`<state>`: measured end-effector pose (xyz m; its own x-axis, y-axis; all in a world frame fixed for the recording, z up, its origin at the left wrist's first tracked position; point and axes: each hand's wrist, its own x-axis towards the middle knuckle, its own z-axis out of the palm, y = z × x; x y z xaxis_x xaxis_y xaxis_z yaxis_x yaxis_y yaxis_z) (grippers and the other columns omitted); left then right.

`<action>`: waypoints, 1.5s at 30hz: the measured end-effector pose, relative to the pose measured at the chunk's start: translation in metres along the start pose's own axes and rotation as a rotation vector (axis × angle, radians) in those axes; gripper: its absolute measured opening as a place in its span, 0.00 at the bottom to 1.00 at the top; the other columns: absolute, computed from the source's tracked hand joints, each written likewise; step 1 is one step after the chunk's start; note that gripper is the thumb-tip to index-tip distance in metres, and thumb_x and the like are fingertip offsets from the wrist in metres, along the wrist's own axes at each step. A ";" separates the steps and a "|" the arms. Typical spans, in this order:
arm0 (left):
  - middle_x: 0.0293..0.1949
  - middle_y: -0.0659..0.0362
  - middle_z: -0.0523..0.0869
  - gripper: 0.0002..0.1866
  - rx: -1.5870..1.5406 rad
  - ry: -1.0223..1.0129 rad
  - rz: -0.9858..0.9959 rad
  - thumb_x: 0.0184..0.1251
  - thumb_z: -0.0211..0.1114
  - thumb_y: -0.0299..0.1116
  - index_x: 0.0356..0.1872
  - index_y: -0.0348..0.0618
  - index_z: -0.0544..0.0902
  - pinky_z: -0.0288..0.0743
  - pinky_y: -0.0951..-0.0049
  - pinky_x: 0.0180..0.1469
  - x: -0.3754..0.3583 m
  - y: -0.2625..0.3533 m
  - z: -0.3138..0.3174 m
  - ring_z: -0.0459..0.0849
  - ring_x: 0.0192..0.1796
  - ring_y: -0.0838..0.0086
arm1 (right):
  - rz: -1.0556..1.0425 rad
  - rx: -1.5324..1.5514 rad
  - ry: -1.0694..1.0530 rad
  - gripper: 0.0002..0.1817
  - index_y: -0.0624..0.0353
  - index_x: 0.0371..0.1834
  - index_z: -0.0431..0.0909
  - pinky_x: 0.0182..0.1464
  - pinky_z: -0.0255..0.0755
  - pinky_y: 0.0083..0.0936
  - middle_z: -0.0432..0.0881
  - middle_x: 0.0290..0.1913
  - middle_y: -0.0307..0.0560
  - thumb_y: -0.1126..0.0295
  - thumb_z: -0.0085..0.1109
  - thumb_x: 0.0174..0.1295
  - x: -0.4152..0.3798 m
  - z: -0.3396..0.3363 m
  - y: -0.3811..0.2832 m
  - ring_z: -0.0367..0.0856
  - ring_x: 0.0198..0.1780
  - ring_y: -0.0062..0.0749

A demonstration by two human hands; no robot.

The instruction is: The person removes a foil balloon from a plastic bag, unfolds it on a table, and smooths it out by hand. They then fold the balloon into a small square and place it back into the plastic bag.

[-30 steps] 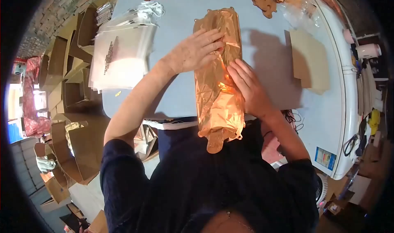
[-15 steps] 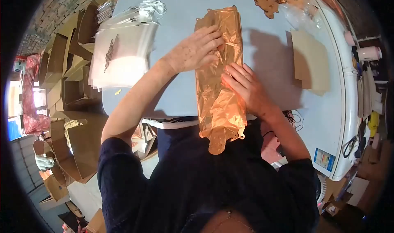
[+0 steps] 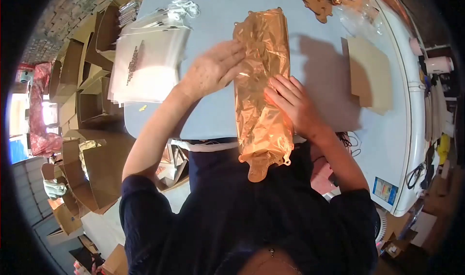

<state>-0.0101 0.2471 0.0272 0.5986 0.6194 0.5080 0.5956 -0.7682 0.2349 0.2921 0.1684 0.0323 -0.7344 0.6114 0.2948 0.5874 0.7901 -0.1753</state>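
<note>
A folded copper-coloured foil balloon (image 3: 259, 112) lies lengthwise on the pale blue table (image 3: 213, 115). Its rounded tail overhangs the near edge toward my dark shirt, and small tabs stick out at its corners. My right hand (image 3: 298, 105) rests on the foil's right side, fingers stretched flat over it. At the left edge of the upper half is my left hand (image 3: 213, 69), its fingers extended and fingertips right at the foil. The left palm is over the bare tabletop beside the balloon.
A stack of clear plastic bags (image 3: 147, 64) lies on the table's left. Tan card sheets (image 3: 370, 76) lie to the right, in part under shadow. More copper foil pieces (image 3: 315, 1) sit at the far side. Opened cardboard boxes (image 3: 99, 173) stand left of the table.
My left hand has slid left and a little down, from the middle of the foil to its left edge. My right hand stays on the foil. The whole view has shifted slightly.
</note>
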 end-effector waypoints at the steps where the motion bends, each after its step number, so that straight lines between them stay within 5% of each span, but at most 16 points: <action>1: 0.67 0.49 0.85 0.20 0.023 0.001 0.008 0.73 0.70 0.36 0.60 0.35 0.87 0.77 0.58 0.72 -0.002 0.002 0.002 0.81 0.71 0.52 | 0.005 -0.007 0.006 0.24 0.64 0.69 0.79 0.81 0.58 0.49 0.77 0.73 0.56 0.66 0.54 0.72 0.001 -0.001 -0.002 0.71 0.77 0.50; 8: 0.68 0.49 0.84 0.23 0.016 -0.018 0.008 0.73 0.70 0.36 0.66 0.40 0.83 0.73 0.53 0.76 -0.003 0.002 0.007 0.81 0.71 0.55 | 0.014 -0.030 -0.008 0.23 0.63 0.69 0.79 0.81 0.58 0.47 0.77 0.73 0.54 0.69 0.51 0.73 0.001 -0.005 -0.004 0.71 0.78 0.46; 20: 0.57 0.49 0.83 0.23 0.176 -0.040 0.033 0.71 0.70 0.47 0.60 0.45 0.86 0.68 0.49 0.77 0.014 0.018 0.006 0.81 0.64 0.52 | 0.023 -0.010 -0.007 0.22 0.63 0.68 0.79 0.81 0.58 0.47 0.77 0.73 0.54 0.70 0.52 0.73 0.001 -0.004 -0.003 0.69 0.79 0.47; 35: 0.64 0.55 0.82 0.26 0.239 -0.141 -0.043 0.73 0.67 0.49 0.63 0.44 0.79 0.66 0.52 0.73 0.022 0.019 0.016 0.78 0.66 0.58 | 0.014 -0.021 -0.021 0.22 0.62 0.67 0.79 0.81 0.58 0.45 0.77 0.73 0.54 0.69 0.53 0.73 0.003 -0.006 -0.004 0.70 0.78 0.46; 41: 0.76 0.56 0.75 0.29 0.294 -0.026 0.090 0.76 0.64 0.42 0.76 0.50 0.74 0.58 0.52 0.82 0.038 0.019 0.013 0.69 0.80 0.58 | 0.025 -0.017 -0.026 0.21 0.60 0.67 0.80 0.82 0.57 0.45 0.77 0.73 0.53 0.69 0.52 0.73 0.004 -0.008 -0.006 0.70 0.79 0.45; 45: 0.79 0.55 0.72 0.28 0.127 -0.164 0.136 0.79 0.60 0.38 0.78 0.49 0.73 0.56 0.54 0.85 0.035 0.002 0.025 0.66 0.83 0.58 | 0.013 -0.030 -0.036 0.22 0.59 0.68 0.80 0.82 0.57 0.46 0.76 0.74 0.53 0.69 0.52 0.73 0.003 -0.005 -0.003 0.69 0.79 0.45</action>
<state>0.0255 0.2709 0.0250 0.7505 0.5379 0.3839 0.5601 -0.8261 0.0624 0.2900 0.1677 0.0382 -0.7378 0.6235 0.2587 0.6067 0.7805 -0.1510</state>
